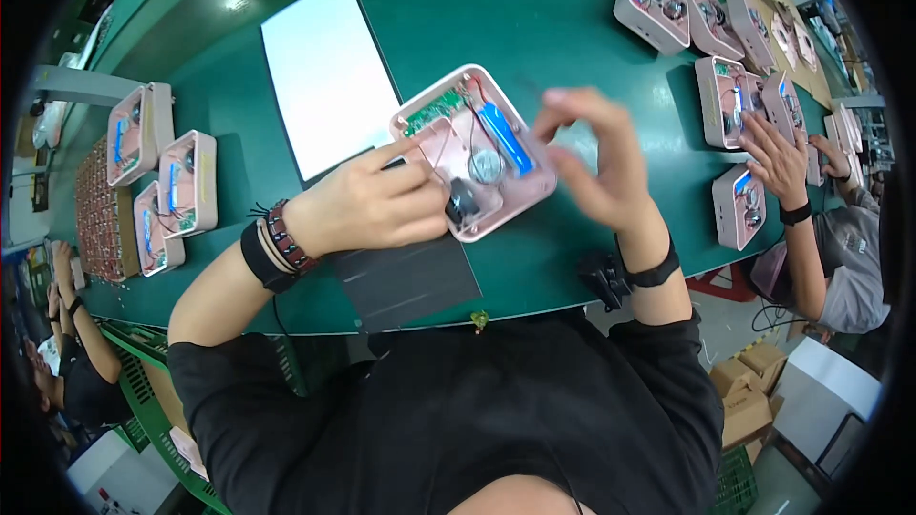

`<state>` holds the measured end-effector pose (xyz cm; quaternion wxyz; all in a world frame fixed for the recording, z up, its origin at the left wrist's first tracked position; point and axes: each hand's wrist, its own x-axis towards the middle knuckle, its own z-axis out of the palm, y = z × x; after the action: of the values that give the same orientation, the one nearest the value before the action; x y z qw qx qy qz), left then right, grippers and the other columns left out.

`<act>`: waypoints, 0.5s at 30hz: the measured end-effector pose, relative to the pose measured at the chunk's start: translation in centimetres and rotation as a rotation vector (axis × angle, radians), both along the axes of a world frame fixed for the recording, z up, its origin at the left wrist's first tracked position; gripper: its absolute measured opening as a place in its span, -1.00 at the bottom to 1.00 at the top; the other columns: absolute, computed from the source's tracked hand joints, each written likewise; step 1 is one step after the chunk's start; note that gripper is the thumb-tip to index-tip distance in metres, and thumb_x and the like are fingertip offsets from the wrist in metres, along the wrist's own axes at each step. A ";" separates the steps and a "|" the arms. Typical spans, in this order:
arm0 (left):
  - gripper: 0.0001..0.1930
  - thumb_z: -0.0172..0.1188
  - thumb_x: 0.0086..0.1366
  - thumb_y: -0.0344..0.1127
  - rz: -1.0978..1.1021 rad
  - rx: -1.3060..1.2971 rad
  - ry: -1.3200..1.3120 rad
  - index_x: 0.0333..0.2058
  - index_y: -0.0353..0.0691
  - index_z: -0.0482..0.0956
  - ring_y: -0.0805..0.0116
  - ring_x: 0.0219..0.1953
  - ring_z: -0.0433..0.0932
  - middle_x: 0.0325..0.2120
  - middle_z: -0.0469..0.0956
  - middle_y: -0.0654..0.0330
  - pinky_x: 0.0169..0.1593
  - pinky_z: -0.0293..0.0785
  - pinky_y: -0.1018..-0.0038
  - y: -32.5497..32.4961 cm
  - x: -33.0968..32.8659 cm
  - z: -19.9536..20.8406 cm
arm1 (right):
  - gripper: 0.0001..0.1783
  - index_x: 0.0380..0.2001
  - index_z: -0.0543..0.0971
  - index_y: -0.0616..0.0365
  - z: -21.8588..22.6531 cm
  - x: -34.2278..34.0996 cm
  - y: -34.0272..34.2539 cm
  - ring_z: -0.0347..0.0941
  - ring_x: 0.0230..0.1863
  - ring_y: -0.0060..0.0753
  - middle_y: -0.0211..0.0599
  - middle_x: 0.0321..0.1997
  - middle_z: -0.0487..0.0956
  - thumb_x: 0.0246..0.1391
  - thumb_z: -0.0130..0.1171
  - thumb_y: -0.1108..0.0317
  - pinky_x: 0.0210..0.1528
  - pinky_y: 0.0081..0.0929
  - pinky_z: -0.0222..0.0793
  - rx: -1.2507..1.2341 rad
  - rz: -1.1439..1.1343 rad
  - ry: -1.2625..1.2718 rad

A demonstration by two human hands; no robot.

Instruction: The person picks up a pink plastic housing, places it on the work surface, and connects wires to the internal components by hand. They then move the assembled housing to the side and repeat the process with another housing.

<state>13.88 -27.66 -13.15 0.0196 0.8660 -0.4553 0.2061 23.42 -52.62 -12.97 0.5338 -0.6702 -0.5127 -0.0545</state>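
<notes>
A pink plastic housing [520, 208] sits tilted in front of me, its inside facing up. In it lie a blue cylindrical battery [506, 138], a green circuit board [434, 113], a round silvery part [487, 167], a dark round part [462, 198] and thin red and black wires. My left hand [367, 202] is closed over the housing's left wall, its index finger reaching toward the circuit board; the fingertips are partly hidden. Beside the right wall, my right hand [603, 157] holds nothing, with thumb and fingers apart and slightly blurred.
A white sheet [329, 72] and a dark grey sheet [410, 281] lie on the green table [496, 19]. Several similar housings stand at left [196, 181] and right [658, 10]. At the right, a co-worker's hand [778, 157] touches housings. A brown tray of small parts [100, 210] stands far left.
</notes>
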 end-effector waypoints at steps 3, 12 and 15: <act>-0.89 0.13 0.05 -0.36 -0.142 0.083 0.009 -0.50 -0.02 0.36 0.47 -0.25 0.46 -0.43 0.40 0.37 0.15 0.41 0.34 -0.2 -0.3 -0.6 | -0.40 0.11 0.36 0.11 -0.8 -1.6 -1.0 0.42 -0.22 -0.30 -0.22 -0.06 0.50 -0.06 0.18 0.64 -0.19 -0.37 0.31 -0.263 0.126 -0.057; -0.87 0.19 0.06 -0.34 -0.126 0.065 -0.009 -0.37 -0.06 0.48 0.46 -0.18 0.48 -0.34 0.45 0.37 0.14 0.40 0.34 0.5 0.1 -1.9 | -0.19 0.18 0.34 -0.06 -3.7 -2.9 -0.5 0.39 -0.10 -0.16 -0.24 0.03 0.48 -0.24 0.39 0.43 -0.11 -0.33 0.31 -0.382 0.032 -0.200; -0.87 0.20 0.06 -0.31 -0.051 0.013 -0.045 -0.39 -0.04 0.45 0.45 -0.17 0.47 -0.34 0.45 0.36 0.07 0.41 0.41 0.1 -0.6 -1.4 | -0.14 0.21 0.32 -0.06 -4.2 -2.7 -0.8 0.36 -0.06 -0.16 -0.20 0.05 0.46 -0.27 0.42 0.37 -0.09 -0.32 0.30 -0.376 -0.028 -0.199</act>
<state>13.29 -27.54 -14.56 0.0090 0.8493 -0.4787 0.2223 20.72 -53.44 -17.13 0.3454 -0.7564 -0.5546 -0.0310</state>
